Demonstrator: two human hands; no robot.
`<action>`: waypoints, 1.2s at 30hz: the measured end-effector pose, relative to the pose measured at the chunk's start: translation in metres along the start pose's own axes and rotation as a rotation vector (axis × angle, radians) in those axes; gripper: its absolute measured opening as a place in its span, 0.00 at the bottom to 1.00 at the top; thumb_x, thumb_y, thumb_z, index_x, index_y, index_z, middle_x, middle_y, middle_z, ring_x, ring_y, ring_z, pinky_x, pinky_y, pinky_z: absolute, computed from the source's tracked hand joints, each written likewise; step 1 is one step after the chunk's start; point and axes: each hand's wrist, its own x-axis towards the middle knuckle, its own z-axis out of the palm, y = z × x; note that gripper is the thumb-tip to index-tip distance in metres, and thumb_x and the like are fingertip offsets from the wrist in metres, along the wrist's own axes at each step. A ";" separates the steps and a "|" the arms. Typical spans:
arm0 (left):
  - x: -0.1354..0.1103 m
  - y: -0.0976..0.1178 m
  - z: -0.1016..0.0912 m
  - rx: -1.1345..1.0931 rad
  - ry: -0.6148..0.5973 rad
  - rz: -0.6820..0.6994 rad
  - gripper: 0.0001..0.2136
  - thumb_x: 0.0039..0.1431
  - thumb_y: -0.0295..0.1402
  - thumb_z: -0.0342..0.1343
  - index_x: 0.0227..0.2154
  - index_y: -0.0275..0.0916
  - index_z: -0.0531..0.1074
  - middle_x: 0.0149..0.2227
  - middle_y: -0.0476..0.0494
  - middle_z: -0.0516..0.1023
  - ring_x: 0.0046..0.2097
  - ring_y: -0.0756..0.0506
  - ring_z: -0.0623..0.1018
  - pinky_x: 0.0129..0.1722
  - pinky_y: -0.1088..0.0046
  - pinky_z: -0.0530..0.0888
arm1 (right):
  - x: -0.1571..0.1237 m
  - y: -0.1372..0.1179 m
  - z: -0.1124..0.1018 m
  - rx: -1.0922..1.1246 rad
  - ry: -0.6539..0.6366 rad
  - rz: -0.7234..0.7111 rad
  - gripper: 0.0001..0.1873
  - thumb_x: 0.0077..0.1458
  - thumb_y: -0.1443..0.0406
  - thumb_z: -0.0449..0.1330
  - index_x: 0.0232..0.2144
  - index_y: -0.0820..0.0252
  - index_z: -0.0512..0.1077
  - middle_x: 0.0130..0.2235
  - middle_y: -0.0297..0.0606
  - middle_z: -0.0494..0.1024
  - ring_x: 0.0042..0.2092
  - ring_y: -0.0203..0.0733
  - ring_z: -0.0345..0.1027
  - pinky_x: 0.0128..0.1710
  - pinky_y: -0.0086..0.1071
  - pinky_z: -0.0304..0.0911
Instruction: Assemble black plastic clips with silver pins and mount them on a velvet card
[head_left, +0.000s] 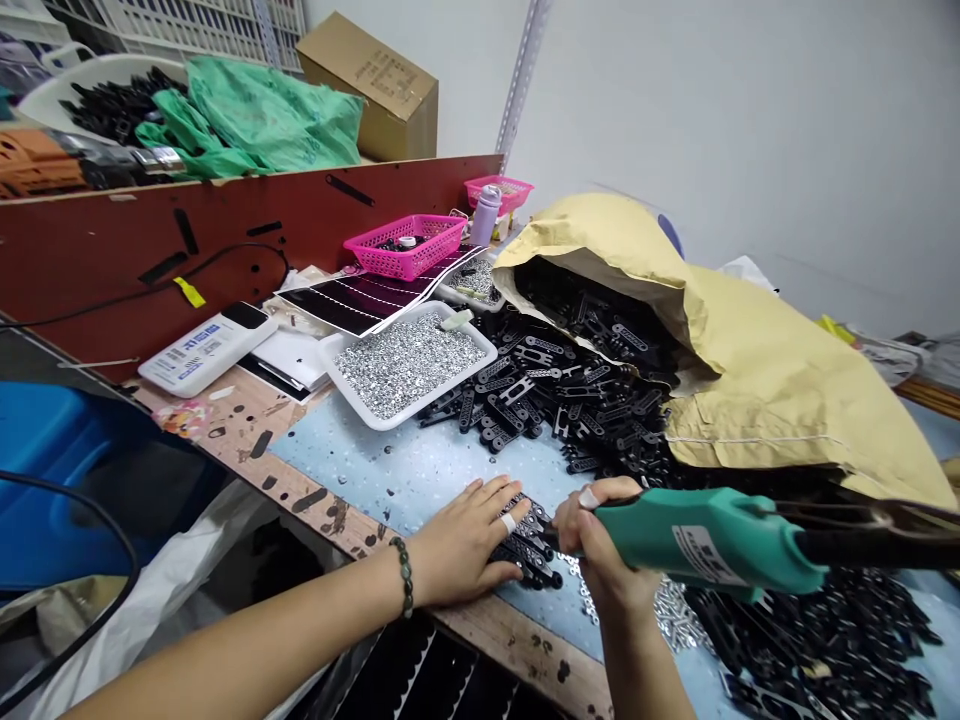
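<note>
My left hand (465, 545), with a ring and a beaded bracelet, rests on the blue mat, its fingers and thumb around a row of black plastic parts (534, 545) lying side by side. My right hand (611, 545) is wrapped round the front of a green electric screwdriver (697, 540), held level with its tip towards the row. Whether the tip touches a part is hidden by my fingers. Small silver metal pieces (679, 612) lie behind my right wrist. A white tray (367, 418) full of small silver hardware stands beyond my left hand.
Loose black parts (517, 395) spill from a yellow paper sack (765, 370); another pile (825, 640) lies at lower right. Pink baskets (409, 262), a lilac bottle (486, 215) and a white flat device (206, 350) stand along a red-brown board (315, 215). A blue bin (90, 450) sits left.
</note>
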 end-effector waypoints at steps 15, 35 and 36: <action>0.001 -0.001 0.002 0.046 -0.013 -0.010 0.32 0.61 0.48 0.51 0.63 0.39 0.51 0.66 0.36 0.50 0.67 0.37 0.49 0.64 0.56 0.53 | -0.026 -0.015 -0.011 0.054 0.032 -0.053 0.05 0.58 0.65 0.57 0.36 0.55 0.61 0.18 0.22 0.63 0.20 0.32 0.59 0.26 0.31 0.60; -0.003 -0.001 0.000 -0.012 -0.016 0.032 0.32 0.61 0.42 0.50 0.64 0.36 0.47 0.67 0.33 0.45 0.67 0.35 0.45 0.64 0.52 0.50 | -0.034 -0.021 0.011 0.057 0.008 -0.078 0.04 0.60 0.63 0.55 0.36 0.55 0.62 0.18 0.22 0.63 0.19 0.33 0.57 0.26 0.31 0.60; -0.003 -0.001 0.001 -0.015 -0.010 0.031 0.32 0.61 0.42 0.50 0.64 0.36 0.47 0.67 0.33 0.45 0.67 0.35 0.44 0.64 0.52 0.50 | -0.033 -0.019 0.011 0.056 0.001 -0.065 0.04 0.60 0.63 0.55 0.35 0.54 0.62 0.18 0.22 0.63 0.19 0.32 0.57 0.26 0.31 0.59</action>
